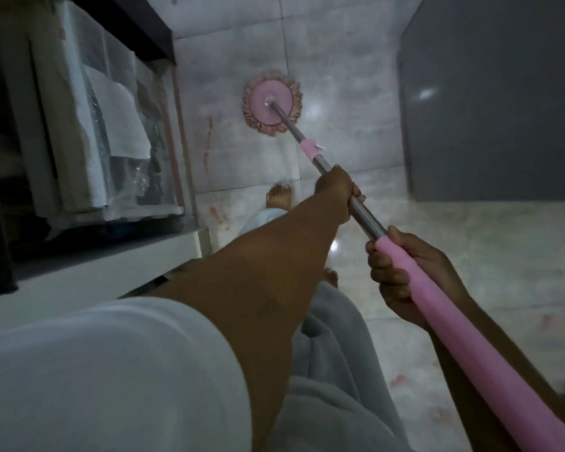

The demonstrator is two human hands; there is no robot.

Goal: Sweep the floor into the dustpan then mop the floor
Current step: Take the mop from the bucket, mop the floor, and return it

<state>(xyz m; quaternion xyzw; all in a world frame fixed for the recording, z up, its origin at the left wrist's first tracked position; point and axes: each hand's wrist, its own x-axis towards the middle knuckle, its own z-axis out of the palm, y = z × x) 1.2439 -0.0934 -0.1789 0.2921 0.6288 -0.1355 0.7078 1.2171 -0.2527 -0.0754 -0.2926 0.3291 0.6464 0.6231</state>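
A round pink mop head [268, 104] with a frilled fringe lies flat on the pale marble floor [356, 93] ahead of me. Its metal pole [366, 218] slants back toward me and ends in a pink foam handle [444, 314]. My left hand [335, 194] grips the bare metal part of the pole, arm stretched forward. Lower down, my right hand [395, 272] holds the top of the pink handle with fingers curled round it. No broom or dustpan is in view.
A glass-fronted cabinet [88, 132] with papers and bags inside stands on the left, on a white ledge [111, 265]. A grey wall or door [490, 109] rises on the right. My bare feet [279, 195] stand on the floor, which carries reddish marks [221, 216].
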